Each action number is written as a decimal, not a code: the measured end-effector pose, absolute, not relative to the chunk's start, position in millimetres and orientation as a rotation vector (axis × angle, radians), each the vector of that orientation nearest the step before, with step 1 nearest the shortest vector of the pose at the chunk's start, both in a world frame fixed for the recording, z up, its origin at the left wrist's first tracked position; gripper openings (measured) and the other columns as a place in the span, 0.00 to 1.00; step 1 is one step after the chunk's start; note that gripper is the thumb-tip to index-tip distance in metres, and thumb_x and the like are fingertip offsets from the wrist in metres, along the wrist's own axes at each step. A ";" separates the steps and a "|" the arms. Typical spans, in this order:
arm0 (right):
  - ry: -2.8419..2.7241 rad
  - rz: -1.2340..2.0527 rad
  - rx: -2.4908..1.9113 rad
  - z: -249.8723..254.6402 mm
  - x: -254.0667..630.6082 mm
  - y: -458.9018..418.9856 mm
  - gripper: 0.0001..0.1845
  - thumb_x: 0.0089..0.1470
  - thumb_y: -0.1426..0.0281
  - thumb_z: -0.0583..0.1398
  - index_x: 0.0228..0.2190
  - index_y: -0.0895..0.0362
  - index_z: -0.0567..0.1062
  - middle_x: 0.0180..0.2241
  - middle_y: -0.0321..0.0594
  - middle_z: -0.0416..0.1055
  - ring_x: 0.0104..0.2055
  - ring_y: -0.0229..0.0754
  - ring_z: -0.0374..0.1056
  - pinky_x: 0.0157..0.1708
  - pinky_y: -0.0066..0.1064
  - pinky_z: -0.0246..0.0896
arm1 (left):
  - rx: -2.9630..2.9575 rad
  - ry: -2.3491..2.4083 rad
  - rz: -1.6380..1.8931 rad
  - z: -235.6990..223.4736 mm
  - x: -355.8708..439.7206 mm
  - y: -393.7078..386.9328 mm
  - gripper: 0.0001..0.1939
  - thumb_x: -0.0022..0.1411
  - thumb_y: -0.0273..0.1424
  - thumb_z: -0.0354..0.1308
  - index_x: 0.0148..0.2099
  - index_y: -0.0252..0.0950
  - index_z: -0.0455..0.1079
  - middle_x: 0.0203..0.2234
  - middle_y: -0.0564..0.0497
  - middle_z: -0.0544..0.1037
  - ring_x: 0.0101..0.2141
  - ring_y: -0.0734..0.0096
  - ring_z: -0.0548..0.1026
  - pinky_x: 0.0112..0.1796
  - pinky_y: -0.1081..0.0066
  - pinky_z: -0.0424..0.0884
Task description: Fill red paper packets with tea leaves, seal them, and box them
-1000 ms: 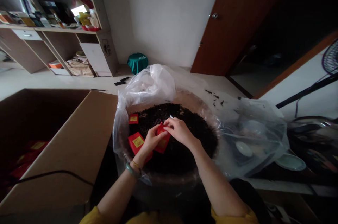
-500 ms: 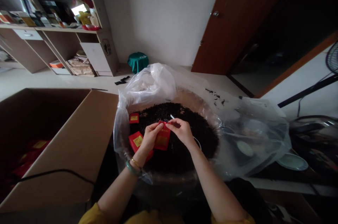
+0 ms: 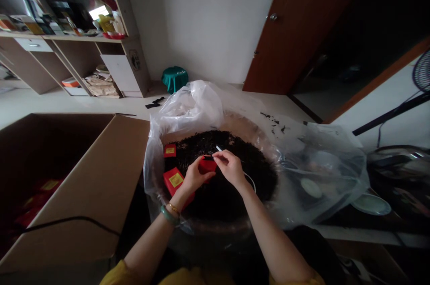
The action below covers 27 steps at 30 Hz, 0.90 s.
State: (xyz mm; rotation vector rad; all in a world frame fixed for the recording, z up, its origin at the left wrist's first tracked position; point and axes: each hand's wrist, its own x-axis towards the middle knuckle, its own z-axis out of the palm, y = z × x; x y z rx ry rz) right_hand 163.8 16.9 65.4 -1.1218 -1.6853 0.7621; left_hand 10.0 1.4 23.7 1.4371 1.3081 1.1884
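Note:
My left hand (image 3: 194, 178) is wrapped round a small red packet (image 3: 207, 165), thumb on its near face. The packet's top shows a dark strip, seemingly an open mouth. At the right end of that top edge, my right hand (image 3: 231, 168) has thumb and finger pinched together on the packet. Both hands are above a heap of dark dried leaves (image 3: 247, 159) in a round container lined with clear plastic (image 3: 201, 104). Beside my left hand lies a red packet with a yellow label (image 3: 175, 180); another red packet (image 3: 169, 150) rests farther back on the leaves.
An open cardboard box (image 3: 90, 186) with red packets (image 3: 50, 185) inside stands at left. A white curved rim (image 3: 252, 182) pokes from the leaves. On the right are loose plastic, a pale dish (image 3: 371, 204) and a fan (image 3: 421, 72). A green-covered stool (image 3: 175, 79) stands by the wall.
The packet has tilted so its printed front no longer shows and its dark top does. My left hand has shifted from pinching its top to gripping its body. My right hand stays at the top edge.

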 end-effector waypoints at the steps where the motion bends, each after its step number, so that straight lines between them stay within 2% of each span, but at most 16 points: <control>1: -1.741 0.761 -1.117 65.4 165.3 17.5 0.09 0.53 0.71 0.56 0.30 0.55 0.77 0.33 0.40 0.74 0.34 0.40 0.71 0.34 0.32 0.68 | 1.495 1.324 1.165 20.1 9.4 0.0 0.30 0.42 0.31 0.70 0.50 0.36 0.70 0.37 0.50 0.79 0.38 0.62 0.76 0.44 0.64 0.71; 4: -1.920 0.770 -1.126 68.7 169.7 18.3 0.12 0.53 0.76 0.55 0.31 0.55 0.78 0.33 0.39 0.74 0.33 0.39 0.70 0.35 0.32 0.67 | 1.633 1.333 1.129 13.5 8.6 -4.6 0.35 0.44 0.29 0.69 0.56 0.38 0.64 0.43 0.49 0.78 0.43 0.62 0.76 0.47 0.63 0.70; 6: -1.993 0.813 -1.144 73.6 172.1 17.8 0.10 0.54 0.75 0.56 0.34 0.56 0.78 0.34 0.40 0.73 0.33 0.38 0.70 0.35 0.32 0.68 | 1.703 1.323 1.161 11.8 8.7 -6.8 0.37 0.46 0.28 0.67 0.59 0.39 0.60 0.47 0.47 0.75 0.46 0.61 0.74 0.49 0.62 0.68; 8: -2.074 0.846 -1.141 79.4 174.1 16.4 0.08 0.53 0.72 0.60 0.36 0.56 0.78 0.36 0.41 0.73 0.35 0.39 0.71 0.37 0.32 0.68 | 1.771 1.293 1.225 11.1 8.4 -7.7 0.33 0.49 0.28 0.65 0.58 0.39 0.61 0.49 0.45 0.74 0.48 0.60 0.73 0.51 0.61 0.67; 12: -2.347 0.684 -1.143 90.4 179.1 13.9 0.14 0.48 0.68 0.67 0.39 0.56 0.77 0.38 0.41 0.72 0.40 0.41 0.71 0.42 0.32 0.66 | 1.947 1.241 1.238 13.8 2.8 -7.2 0.16 0.56 0.29 0.61 0.47 0.38 0.66 0.42 0.46 0.74 0.43 0.63 0.74 0.46 0.64 0.69; 16: -2.641 0.424 -1.283 100.1 182.3 13.8 0.04 0.53 0.71 0.63 0.34 0.56 0.78 0.34 0.40 0.73 0.37 0.40 0.71 0.38 0.30 0.64 | 2.266 1.228 0.976 31.2 -9.9 -4.8 0.10 0.60 0.36 0.59 0.41 0.37 0.65 0.36 0.50 0.73 0.35 0.69 0.72 0.37 0.70 0.68; 20: -2.881 0.311 -1.267 111.3 177.0 13.1 0.08 0.56 0.65 0.61 0.34 0.55 0.79 0.35 0.41 0.75 0.37 0.41 0.72 0.36 0.28 0.62 | 2.640 1.191 0.623 60.6 -20.3 -0.2 0.13 0.63 0.41 0.55 0.34 0.36 0.64 0.28 0.53 0.71 0.27 0.72 0.69 0.28 0.74 0.61; 27: -2.978 0.237 -1.386 122.3 163.6 8.3 0.12 0.57 0.61 0.60 0.35 0.53 0.80 0.35 0.42 0.77 0.39 0.45 0.74 0.34 0.28 0.63 | 2.898 1.227 0.188 93.6 -28.0 1.5 0.18 0.62 0.45 0.55 0.31 0.35 0.69 0.26 0.51 0.73 0.27 0.71 0.69 0.24 0.73 0.55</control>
